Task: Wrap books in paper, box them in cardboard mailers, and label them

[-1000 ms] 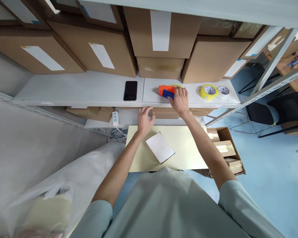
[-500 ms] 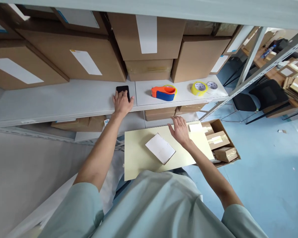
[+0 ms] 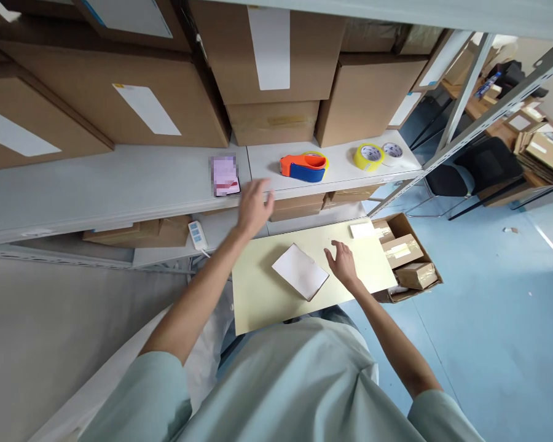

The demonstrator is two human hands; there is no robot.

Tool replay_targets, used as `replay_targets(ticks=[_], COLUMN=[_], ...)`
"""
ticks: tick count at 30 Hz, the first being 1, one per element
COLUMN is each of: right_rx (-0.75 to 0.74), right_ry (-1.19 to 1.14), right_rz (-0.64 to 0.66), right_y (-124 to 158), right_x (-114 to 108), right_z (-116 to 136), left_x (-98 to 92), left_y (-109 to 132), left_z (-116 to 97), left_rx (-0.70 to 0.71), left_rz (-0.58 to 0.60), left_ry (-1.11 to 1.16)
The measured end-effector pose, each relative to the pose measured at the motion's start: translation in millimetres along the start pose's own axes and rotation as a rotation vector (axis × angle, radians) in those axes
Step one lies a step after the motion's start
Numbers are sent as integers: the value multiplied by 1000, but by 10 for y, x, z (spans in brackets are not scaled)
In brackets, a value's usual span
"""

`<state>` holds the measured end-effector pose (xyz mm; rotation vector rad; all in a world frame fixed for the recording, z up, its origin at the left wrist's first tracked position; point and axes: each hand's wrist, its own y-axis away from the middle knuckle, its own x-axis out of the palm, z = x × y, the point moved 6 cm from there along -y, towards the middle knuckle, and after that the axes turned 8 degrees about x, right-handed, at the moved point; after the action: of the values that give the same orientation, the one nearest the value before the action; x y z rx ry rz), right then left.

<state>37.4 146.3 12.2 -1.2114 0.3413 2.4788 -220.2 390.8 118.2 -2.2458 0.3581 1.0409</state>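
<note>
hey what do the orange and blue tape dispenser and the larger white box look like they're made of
Tape dispenser: probably smooth hard plastic, judging by its bright, even colours and rounded shape. White box: likely matte cardboard, given its flat, dull face and thin brownish edge.

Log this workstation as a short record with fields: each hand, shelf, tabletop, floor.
Left hand: open, holding nothing, at the shelf edge, right of the phone
Right hand: open, holding nothing, over the cream tabletop
Shelf: phone with pixelated screen, orange-and-blue tape dispenser, yellow tape roll, second tape roll
Tabletop: white box lying at an angle; small white item near the back edge
Floor, right: open carton of smaller boxes
</note>
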Motion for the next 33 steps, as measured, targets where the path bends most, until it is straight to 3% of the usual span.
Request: replay_targets(ticks=[2, 4, 7, 10, 15, 19, 23, 25, 29, 33], right_rx=[316, 610, 817, 886, 988, 937, 715, 592, 417, 386], right_ry=[-145, -279, -376, -487, -894, -911, -857, -779, -591, -415], right_rz=[78, 138, 193, 262, 314, 232, 190, 185, 160, 157], right_y=[86, 253, 514, 702, 844, 870, 841, 799, 679, 576], right_x=[145, 286, 447, 608, 823, 775, 626, 550, 476, 508], right_z=[-372, -680, -899, -927, -832, -823, -798, -782, -792, -892], left_x=[536, 1060, 1588, 1831, 1852, 1668, 1383, 1295, 1268, 1304], left_y=[313, 665, 1103, 1359, 1477, 1551, 1727, 1897, 2316, 2664], left_z=[-327, -487, -340, -128, 11, 25, 23, -5, -91, -166], left_rx=[119, 89, -234, -455, -532, -536, -514, -502, -538, -652], left_rz=[206, 429, 645, 774, 767, 629, 356, 292, 283, 271], left_ry=[105, 132, 86, 125, 152, 177, 253, 268, 278, 292])
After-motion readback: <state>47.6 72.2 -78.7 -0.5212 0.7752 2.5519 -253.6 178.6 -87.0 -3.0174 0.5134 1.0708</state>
